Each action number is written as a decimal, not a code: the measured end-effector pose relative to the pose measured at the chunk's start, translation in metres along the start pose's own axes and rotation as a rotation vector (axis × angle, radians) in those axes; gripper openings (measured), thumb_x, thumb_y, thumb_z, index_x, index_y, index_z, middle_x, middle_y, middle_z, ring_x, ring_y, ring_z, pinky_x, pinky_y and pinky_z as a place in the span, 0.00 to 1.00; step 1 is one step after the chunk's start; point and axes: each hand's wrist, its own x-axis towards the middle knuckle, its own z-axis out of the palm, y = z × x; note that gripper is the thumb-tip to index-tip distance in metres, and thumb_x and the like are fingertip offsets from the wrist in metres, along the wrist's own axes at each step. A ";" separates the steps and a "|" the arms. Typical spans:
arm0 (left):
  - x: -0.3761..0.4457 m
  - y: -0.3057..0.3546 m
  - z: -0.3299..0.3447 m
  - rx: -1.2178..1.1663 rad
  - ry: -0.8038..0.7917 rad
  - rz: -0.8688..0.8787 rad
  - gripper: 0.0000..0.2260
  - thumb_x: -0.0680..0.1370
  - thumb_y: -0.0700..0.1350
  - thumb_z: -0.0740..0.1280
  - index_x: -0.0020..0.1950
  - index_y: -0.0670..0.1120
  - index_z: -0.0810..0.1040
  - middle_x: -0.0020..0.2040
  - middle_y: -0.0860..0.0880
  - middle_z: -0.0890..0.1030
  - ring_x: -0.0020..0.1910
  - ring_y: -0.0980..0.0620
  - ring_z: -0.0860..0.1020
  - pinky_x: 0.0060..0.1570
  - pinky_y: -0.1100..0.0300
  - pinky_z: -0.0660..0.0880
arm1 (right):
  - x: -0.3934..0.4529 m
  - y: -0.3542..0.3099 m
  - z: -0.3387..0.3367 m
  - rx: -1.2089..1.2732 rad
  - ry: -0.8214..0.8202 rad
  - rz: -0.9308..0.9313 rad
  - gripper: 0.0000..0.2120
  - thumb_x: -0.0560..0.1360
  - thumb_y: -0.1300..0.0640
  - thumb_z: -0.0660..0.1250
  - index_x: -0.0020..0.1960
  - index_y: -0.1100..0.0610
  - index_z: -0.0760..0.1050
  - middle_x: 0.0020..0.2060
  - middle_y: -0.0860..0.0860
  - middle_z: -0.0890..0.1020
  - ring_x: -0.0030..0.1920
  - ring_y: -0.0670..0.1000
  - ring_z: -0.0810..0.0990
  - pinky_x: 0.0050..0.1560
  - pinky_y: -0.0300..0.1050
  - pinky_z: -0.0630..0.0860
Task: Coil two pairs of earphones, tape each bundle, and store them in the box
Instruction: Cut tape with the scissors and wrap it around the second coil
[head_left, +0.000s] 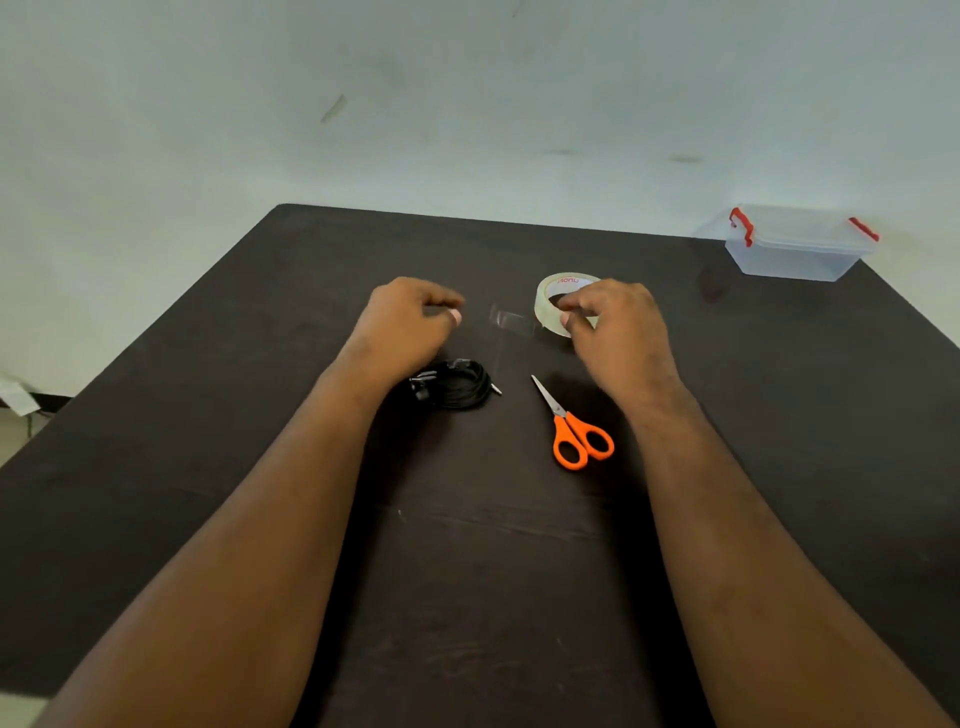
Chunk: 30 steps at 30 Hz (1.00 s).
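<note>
Black earphones (453, 387) beneath left hand (408, 319), uncovered

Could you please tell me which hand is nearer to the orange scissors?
Right. The right hand grips the tape roll just beyond the scissors; the left hand is farther left, above the coiled earphones.

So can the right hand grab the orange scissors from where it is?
Probably yes. The scissors lie flat on the table just beside the right wrist, with nothing on or around them. But the right hand is holding the tape roll, so it would need to let go first.
</note>
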 end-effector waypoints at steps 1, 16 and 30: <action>0.007 0.000 0.003 -0.005 -0.040 0.014 0.13 0.77 0.42 0.66 0.60 0.51 0.81 0.53 0.51 0.81 0.50 0.56 0.78 0.53 0.66 0.70 | 0.004 0.001 0.002 -0.065 -0.047 0.000 0.14 0.75 0.59 0.67 0.59 0.50 0.81 0.56 0.52 0.83 0.61 0.58 0.74 0.62 0.51 0.71; 0.053 -0.015 0.031 0.111 -0.182 0.143 0.03 0.70 0.42 0.76 0.43 0.48 0.85 0.52 0.51 0.80 0.48 0.55 0.78 0.54 0.62 0.73 | 0.016 0.008 0.014 -0.341 -0.177 0.126 0.14 0.79 0.57 0.63 0.61 0.43 0.77 0.56 0.48 0.82 0.59 0.53 0.75 0.61 0.51 0.60; 0.032 -0.031 0.012 -0.092 -0.091 0.025 0.03 0.69 0.42 0.77 0.40 0.47 0.85 0.37 0.55 0.83 0.36 0.64 0.79 0.38 0.74 0.72 | 0.018 0.001 0.010 -0.304 -0.224 0.190 0.11 0.79 0.53 0.65 0.58 0.44 0.79 0.56 0.47 0.82 0.57 0.52 0.76 0.60 0.51 0.62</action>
